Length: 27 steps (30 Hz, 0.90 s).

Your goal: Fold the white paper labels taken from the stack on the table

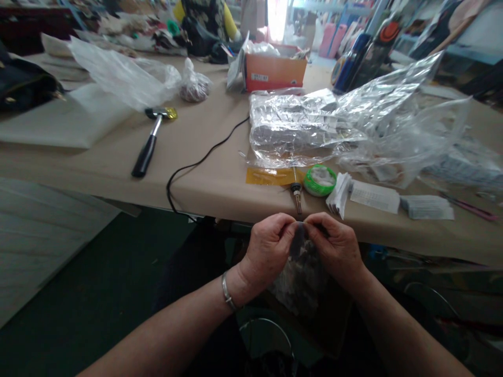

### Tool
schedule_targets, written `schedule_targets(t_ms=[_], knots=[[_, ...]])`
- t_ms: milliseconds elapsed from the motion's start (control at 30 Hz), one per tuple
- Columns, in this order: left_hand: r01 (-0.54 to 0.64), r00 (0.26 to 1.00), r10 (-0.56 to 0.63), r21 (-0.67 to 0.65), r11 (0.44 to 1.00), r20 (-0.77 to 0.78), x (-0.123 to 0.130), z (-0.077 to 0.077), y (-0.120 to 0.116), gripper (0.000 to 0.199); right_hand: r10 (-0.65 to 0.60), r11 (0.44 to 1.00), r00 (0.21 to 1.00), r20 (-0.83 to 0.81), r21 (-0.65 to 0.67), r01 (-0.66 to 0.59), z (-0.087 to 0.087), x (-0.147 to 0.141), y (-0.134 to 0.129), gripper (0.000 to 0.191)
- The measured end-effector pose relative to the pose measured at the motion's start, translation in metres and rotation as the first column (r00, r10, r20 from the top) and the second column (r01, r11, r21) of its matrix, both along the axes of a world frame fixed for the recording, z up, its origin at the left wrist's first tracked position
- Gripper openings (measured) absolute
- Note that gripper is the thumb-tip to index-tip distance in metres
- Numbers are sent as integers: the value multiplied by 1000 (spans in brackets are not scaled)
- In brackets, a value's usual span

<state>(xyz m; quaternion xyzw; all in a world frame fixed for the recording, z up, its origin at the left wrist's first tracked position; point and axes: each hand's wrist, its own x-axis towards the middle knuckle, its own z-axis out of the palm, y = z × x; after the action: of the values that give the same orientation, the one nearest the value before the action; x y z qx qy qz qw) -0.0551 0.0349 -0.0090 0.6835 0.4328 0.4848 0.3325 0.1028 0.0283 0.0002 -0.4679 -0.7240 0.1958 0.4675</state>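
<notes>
My left hand (269,248) and my right hand (336,243) meet just off the front edge of the table. Thumbs and fingers of both are pinched on a small thin grey piece (299,240), which hangs between them. Its exact kind is unclear. Beneath the hands, in shadow, lies a heap of greyish pieces (298,285), partly hidden. Straight ahead on the table edge rests a slim metal-tipped tool (297,196), across an amber strip (267,176). Beside it stands a green round tub (319,180) with pale stuff inside, then a fanned stack of white tags (338,195).
Printed label stacks (375,197) lie to the right. Clear plastic packaging (294,123) spreads behind, before an orange box (275,72). A hammer (146,149), a black cable (208,153) and a small knotted bag (194,86) are on the left. A person in yellow sleeves (231,21) is across the table.
</notes>
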Motion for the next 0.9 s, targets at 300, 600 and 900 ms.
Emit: schedule_targets(t_ms=[300,600,900], knots=[[7,1000,-7,-22,1000,7,0,-2,3,17,-12,1000,1000,27,-11,12,-1,0,5,9],[-17,1000,17,-9,1000,-6,2,1,7,17,-26,998,999,-37,-55,24,-6,0,9,10],[46,999,-46,-145,988,4,-13,-1,-11,19,59,997,981,187,33,-66,26,14,-18,4]])
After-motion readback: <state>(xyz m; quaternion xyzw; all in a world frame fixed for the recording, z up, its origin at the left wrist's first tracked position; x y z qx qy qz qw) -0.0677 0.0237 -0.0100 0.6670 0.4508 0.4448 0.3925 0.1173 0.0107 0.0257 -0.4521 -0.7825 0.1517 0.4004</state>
